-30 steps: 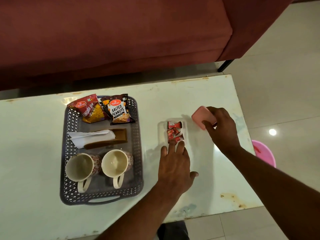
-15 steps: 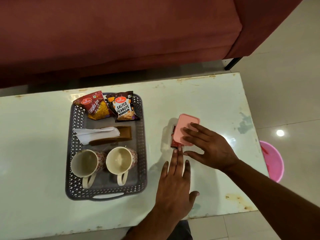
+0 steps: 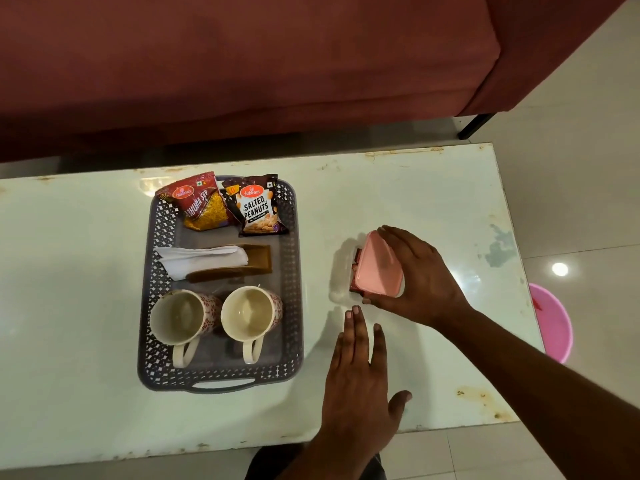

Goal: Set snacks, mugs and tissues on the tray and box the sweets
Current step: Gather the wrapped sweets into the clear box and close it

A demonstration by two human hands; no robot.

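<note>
A grey perforated tray (image 3: 296, 271) holds two snack packets (image 3: 256, 207), white tissues (image 3: 201, 259) in a brown holder and two cream mugs (image 3: 251, 311). To its right a clear box of red-wrapped sweets (image 3: 356, 263) lies under a pink lid (image 3: 379, 266), set askew so the box's left edge shows. My right hand (image 3: 419, 277) grips the lid from the right, fingers and thumb around its edges. Just below the box my left hand (image 3: 360, 368) lies flat on the table, fingers straight and empty.
The white table (image 3: 86, 306) is worn, with rust spots at its edges. A dark red sofa (image 3: 242, 64) stands just behind it. A pink bucket (image 3: 554, 323) sits on the tiled floor to the right.
My right hand brought the pink lid from the right over the sweets box and now clasps it there. My left hand slid back from the box toward me.
</note>
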